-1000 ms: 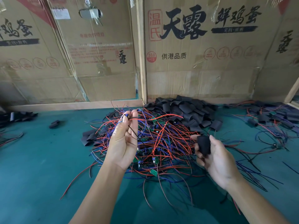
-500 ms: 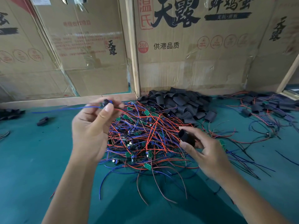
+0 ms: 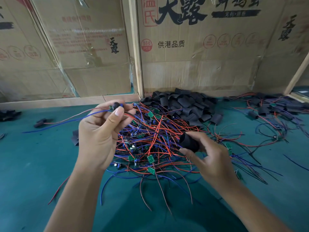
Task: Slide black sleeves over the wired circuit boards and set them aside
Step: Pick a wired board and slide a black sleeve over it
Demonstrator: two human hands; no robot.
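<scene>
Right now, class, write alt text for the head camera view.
A left hand pinches a small wired board while the right hand holds a black sleeve, above a tangle of wires on a green table.

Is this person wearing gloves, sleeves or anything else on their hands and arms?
No. The left hand and the right hand are bare, with no gloves, rings or watch in view. Both forearms are uncovered as far as the picture's bottom edge, so no sleeve shows. The fingernails look short and unpainted.
</scene>
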